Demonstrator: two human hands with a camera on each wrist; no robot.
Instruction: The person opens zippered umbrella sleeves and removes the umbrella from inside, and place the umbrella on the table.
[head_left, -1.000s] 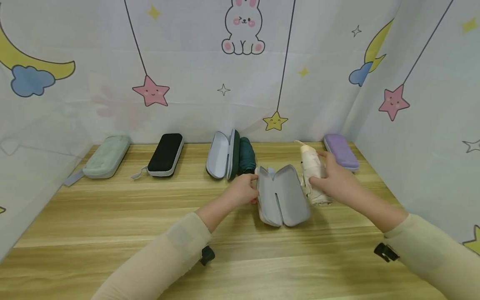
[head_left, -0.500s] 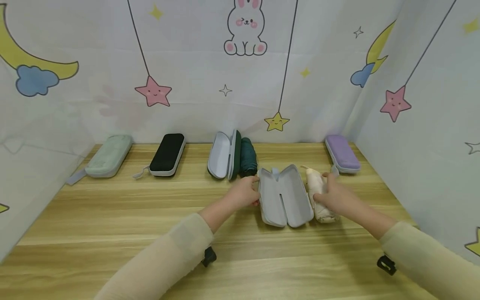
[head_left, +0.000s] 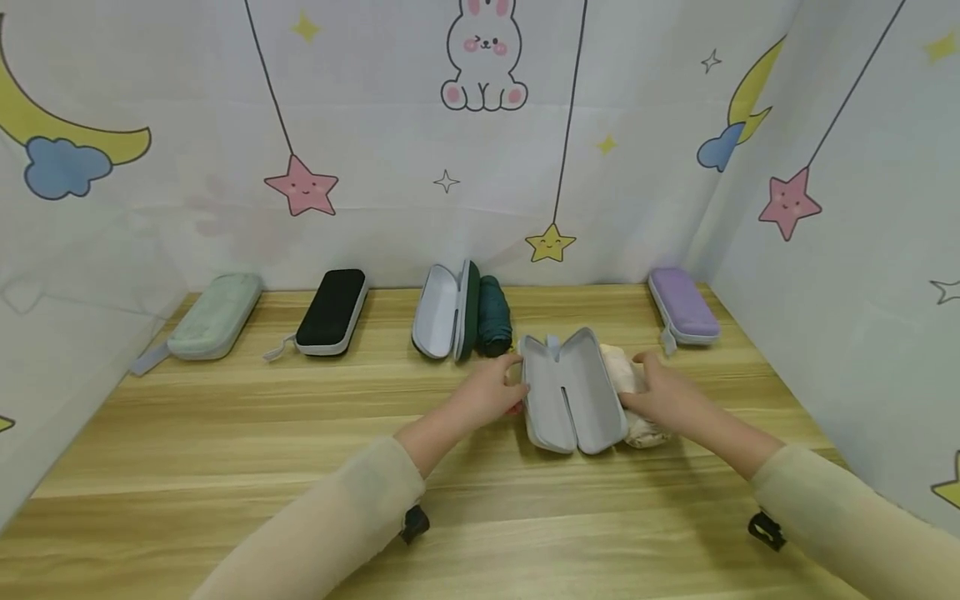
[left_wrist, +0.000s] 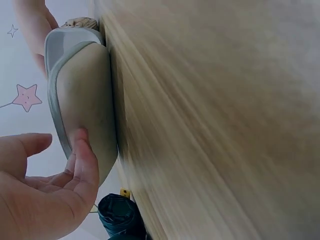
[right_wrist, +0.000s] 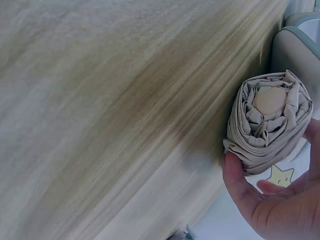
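A cream folded umbrella (head_left: 645,432) lies just right of an open case with a grey lining (head_left: 592,392). My right hand (head_left: 667,396) grips the umbrella from its right side. In the right wrist view, the folded umbrella (right_wrist: 267,120) shows its round end among bunched fabric, with thumb and a finger on opposite sides. My left hand (head_left: 487,390) is at the case's left side. The left wrist view shows its fingers touching the cream outer shell (left_wrist: 87,100), with the thumb apart from the shell.
Behind stand an open dark green case (head_left: 471,308) and a teal folded umbrella (head_left: 493,312). Closed cases line the back: pale green (head_left: 217,317), black (head_left: 332,310) and purple (head_left: 682,304). A printed curtain (head_left: 375,100) borders the wooden table (head_left: 262,467).
The right hand has brought the cream umbrella down and nearer, from tilted up beside the case to lying against its right side. The left hand has stayed by the case.
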